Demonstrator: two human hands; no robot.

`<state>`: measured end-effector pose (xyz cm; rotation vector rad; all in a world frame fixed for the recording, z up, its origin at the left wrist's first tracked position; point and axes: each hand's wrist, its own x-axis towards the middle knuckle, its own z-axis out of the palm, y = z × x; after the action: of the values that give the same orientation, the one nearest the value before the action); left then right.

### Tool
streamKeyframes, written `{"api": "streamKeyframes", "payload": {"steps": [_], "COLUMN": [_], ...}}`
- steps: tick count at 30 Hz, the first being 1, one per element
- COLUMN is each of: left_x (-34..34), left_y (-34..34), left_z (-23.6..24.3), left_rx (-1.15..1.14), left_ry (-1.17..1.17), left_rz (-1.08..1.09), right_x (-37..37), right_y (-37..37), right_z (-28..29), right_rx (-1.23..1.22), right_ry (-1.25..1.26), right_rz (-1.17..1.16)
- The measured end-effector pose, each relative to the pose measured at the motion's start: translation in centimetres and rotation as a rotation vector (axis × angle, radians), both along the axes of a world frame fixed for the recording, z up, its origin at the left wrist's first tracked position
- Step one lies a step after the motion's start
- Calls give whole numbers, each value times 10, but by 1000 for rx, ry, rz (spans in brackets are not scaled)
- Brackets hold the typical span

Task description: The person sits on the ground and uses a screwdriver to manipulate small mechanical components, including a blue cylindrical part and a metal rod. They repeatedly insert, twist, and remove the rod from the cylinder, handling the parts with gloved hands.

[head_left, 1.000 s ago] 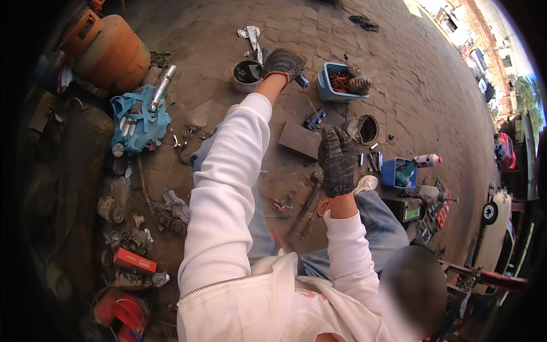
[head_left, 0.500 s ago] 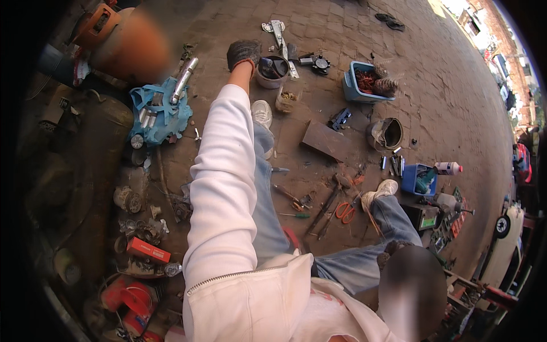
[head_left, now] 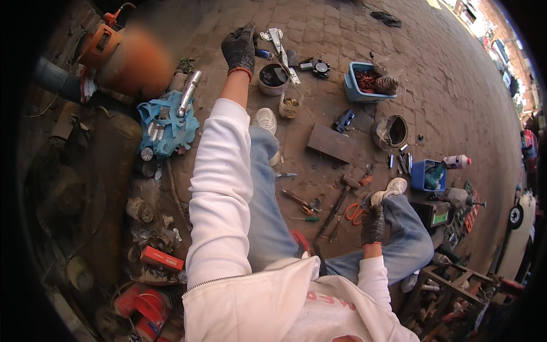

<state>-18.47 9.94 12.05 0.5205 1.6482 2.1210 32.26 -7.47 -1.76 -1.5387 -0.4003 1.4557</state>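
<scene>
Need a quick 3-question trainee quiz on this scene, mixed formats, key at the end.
1. True or false: the left hand and the right hand are both gloved.

2. Which of these is nearest the right hand?
A) red box
B) orange-handled scissors
C) orange gas cylinder

3. Fill in the colour: the tub holding reddish strands is ____.

Key: 1. True. 2. B. 3. Blue.

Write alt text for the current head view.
A gloved left hand, stretched forward near a round tub, holds a small blue item. The gloved right hand is by the bent right leg, near orange-handled scissors; a hammer lies on the paving.
</scene>
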Motion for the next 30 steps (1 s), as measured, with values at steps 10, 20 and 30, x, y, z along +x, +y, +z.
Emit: {"api": "streamKeyframes", "payload": {"steps": [10,20,30], "left_x": [122,158,149], "left_y": [-4,-13,-2], "left_z": [27,39,13], "left_rx": [242,110,144], "left_ry": [304,216,394], "left_rz": [-415,-798,-1215], "right_x": [-150,-191,-191], "right_y": [76,92,87], "right_z": [125,167,166], "right_rx": [737,523,794], "right_ry": [-164,-77,-249], "right_rz": [461,537,644]}}
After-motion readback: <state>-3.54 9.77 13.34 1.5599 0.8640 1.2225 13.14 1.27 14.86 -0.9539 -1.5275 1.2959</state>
